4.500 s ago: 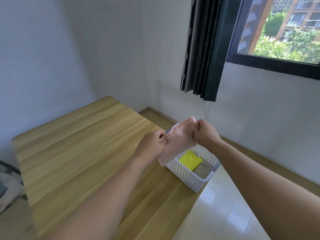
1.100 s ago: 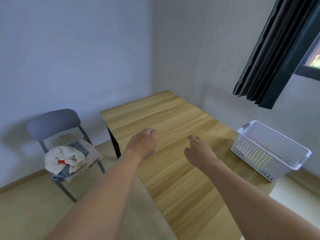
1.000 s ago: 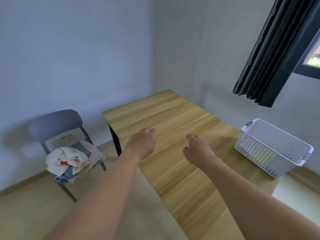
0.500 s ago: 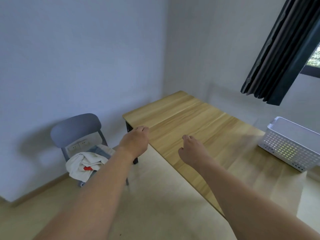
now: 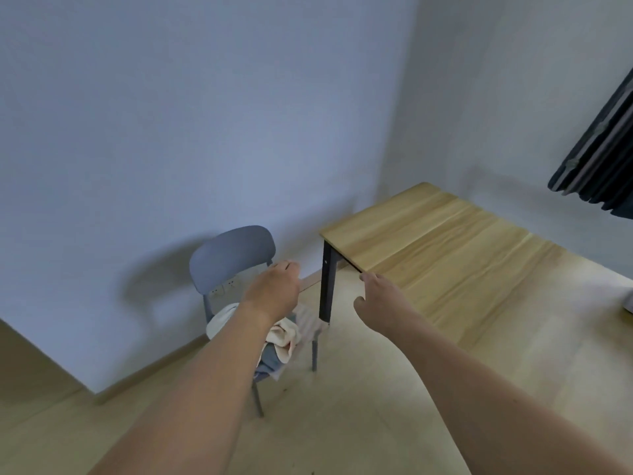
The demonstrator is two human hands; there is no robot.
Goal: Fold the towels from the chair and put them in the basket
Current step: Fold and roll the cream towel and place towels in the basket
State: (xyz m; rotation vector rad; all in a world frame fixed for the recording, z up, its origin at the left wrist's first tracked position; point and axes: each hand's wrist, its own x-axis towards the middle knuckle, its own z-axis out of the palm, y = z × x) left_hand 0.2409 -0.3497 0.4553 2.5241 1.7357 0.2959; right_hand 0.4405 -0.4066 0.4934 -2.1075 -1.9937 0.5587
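A grey-blue chair [image 5: 233, 255] stands against the wall left of the table. On its seat lies a heap of towels [image 5: 284, 337]: cream on top, blue and striped ones beneath, partly hidden by my left forearm. My left hand [image 5: 274, 293] hangs in the air in front of the chair back, fingers loosely curled, holding nothing. My right hand [image 5: 380, 299] is raised near the table's corner, relaxed and empty. Only a white sliver of the basket [image 5: 628, 303] shows at the right edge.
The wooden table [image 5: 462, 255] with a black leg [image 5: 327, 286] stands to the right of the chair. A dark curtain [image 5: 603, 159] hangs at the upper right. Light floor lies between me and the chair.
My view has swung left from the basket and table toward the chair. The pink towel I held earlier is gone from my hands. Both empty hands now reach toward the chair.
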